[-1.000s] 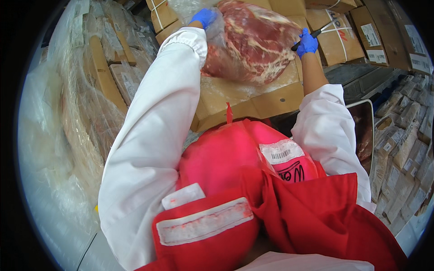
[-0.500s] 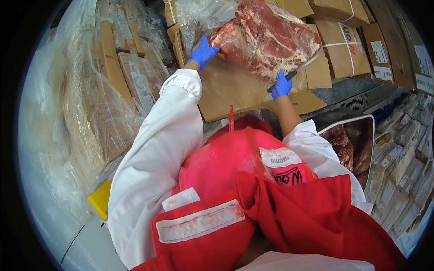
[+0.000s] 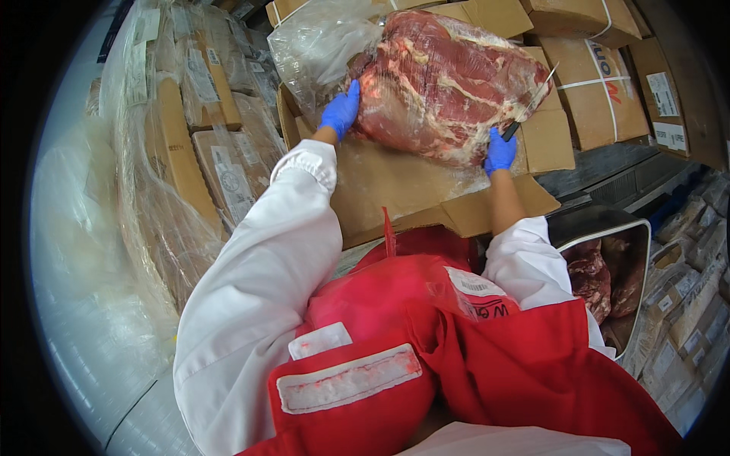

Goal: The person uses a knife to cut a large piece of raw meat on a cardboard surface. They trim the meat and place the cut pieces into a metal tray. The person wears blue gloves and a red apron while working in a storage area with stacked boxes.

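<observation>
A large slab of red meat point(image 3: 449, 87) streaked with pale fat lies over an opened cardboard box point(image 3: 403, 186). My left hand point(image 3: 341, 112), in a blue glove, grips the slab's left edge, beside crumpled clear plastic point(image 3: 315, 45). At the slab's lower right corner is my gloved right hand point(image 3: 499, 152), closed round a knife whose black handle point(image 3: 512, 131) sticks out above the fingers. Its blade runs up and to the right along the meat's edge, partly hidden. My right fingers also touch the meat.
Plastic-wrapped cartons point(image 3: 217, 163) are stacked on the left. Strapped cardboard boxes point(image 3: 597, 99) stand at the far right. Near my right elbow, a light-rimmed dark bin point(image 3: 646, 251) holds more meat. Further right are several wrapped packages point(image 3: 680, 304).
The meat now sits lower in view, its face turned more toward me. My right hand has moved right with the knife; my left keeps hold of the left edge.
</observation>
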A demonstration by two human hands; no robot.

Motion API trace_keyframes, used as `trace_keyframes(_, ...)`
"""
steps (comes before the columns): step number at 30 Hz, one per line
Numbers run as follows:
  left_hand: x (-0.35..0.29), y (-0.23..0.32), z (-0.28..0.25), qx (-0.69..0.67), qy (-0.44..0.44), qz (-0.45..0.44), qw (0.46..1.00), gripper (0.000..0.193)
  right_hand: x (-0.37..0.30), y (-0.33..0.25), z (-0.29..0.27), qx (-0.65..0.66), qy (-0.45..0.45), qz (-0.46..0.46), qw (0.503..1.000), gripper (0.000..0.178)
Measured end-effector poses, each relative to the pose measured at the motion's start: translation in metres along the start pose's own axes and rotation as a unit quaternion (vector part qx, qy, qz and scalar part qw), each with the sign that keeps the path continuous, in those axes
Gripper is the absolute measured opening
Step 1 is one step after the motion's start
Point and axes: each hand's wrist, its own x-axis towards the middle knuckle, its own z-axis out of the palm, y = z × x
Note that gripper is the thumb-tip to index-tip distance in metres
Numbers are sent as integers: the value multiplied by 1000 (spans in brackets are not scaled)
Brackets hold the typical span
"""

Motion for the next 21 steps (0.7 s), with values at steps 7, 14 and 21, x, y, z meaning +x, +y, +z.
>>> trace_keyframes(7,-116,-4,88,-355,-22,-82,931,80,72,-50,-38,-282,-94,-118,947,38)
trace_keyframes(14,-188,34,68,-279,-373,-75,882,72,32,-100,-47,-471,-29,-214,855,34)
trace_keyframes(21,-116,37,31,121,219,270,930,62,-158,-118,-54,-171,-147,-40,973,22)
